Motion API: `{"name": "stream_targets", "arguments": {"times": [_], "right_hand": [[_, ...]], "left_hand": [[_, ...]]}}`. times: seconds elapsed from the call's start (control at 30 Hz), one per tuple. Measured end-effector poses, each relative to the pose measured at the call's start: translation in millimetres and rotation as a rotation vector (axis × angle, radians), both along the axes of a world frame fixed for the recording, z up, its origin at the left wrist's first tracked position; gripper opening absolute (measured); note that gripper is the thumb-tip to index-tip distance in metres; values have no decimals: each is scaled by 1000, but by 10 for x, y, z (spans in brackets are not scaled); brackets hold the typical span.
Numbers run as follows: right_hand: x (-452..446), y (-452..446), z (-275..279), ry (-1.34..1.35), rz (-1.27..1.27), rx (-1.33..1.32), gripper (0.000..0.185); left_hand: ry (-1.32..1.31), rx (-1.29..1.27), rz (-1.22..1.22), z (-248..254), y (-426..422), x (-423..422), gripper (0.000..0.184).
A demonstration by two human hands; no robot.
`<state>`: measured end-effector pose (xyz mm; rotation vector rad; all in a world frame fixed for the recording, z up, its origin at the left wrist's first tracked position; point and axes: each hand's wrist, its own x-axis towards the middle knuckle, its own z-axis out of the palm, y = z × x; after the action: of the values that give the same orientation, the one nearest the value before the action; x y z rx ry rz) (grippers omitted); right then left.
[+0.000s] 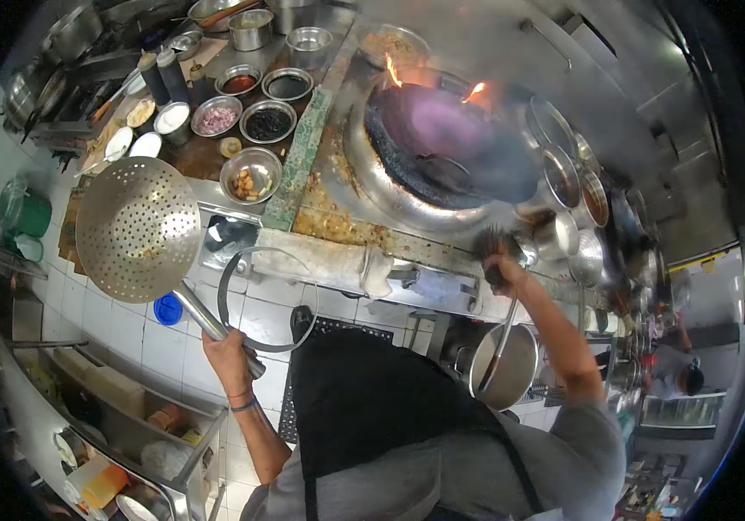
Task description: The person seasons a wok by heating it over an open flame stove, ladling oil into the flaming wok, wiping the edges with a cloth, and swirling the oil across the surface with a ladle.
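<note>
My left hand (229,360) is closed around the handle of a large perforated strainer (138,230), whose bowl is raised over the floor at the left. A thin round hoop (314,304) shows beside that hand; whether they touch I cannot tell. At the stove's front edge, my right hand (508,271) is closed on a brush with dark bristles (498,241). A long handle (498,352) runs below it, over a deep pot (524,369). Beyond both hands, a blackened wok (381,139) sits on the burner, with smoke, a purple glow and flames (392,71) around it.
Left of the stove stand bowls of chopped onion (216,117), black pieces (268,123) and garlic-like pieces (251,178), plus squeeze bottles (171,71). Metal containers (556,236) crowd the right. A folded cloth (311,258) lies along the stove front. Another person (680,373) is far right.
</note>
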<state>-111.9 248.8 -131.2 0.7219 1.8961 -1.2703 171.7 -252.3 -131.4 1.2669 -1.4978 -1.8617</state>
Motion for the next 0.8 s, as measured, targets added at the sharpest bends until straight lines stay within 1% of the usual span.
{"name": "stream_targets", "arguments": {"times": [0.07, 0.13, 0.23, 0.33, 0.4, 0.43, 0.5, 0.6, 0.7, 0.73, 0.8], "right_hand": [[-16, -347, 293, -118, -121, -120, 25], [-93, -644, 378, -233, -224, -233, 25], [-123, -1272, 416, -316, -186, -347, 26], [-112, -1960, 453, -294, -74, -534, 30], [-126, -2511, 668, -387, -202, -461, 37], [-196, -2682, 658, -409, -220, -510, 38], [-333, -2907, 660, -448, -257, -609, 41], [-424, -2903, 989, -487, -276, -769, 37], [-410, -2832, 1258, -296, -16, -783, 32], [-414, -2821, 1259, -202, 41, -683, 25], [-285, -2835, 1198, -29, 146, -554, 26]], "left_hand": [[4, 21, 3, 3, -29, -6, 19], [26, 26, 13, -60, -53, -5, 19], [58, 43, 18, -81, -81, -27, 20], [47, 31, 5, -107, -123, -26, 20], [46, 16, 7, -134, -135, -29, 20], [46, 16, 5, -152, -148, -20, 20], [51, 14, -2, -180, -175, -2, 20], [38, 16, -12, -148, -204, 25, 21], [14, 38, -16, -101, -211, 61, 20], [10, 36, -8, -70, -205, 62, 20], [5, 32, -3, -5, -165, 50, 20]]}}
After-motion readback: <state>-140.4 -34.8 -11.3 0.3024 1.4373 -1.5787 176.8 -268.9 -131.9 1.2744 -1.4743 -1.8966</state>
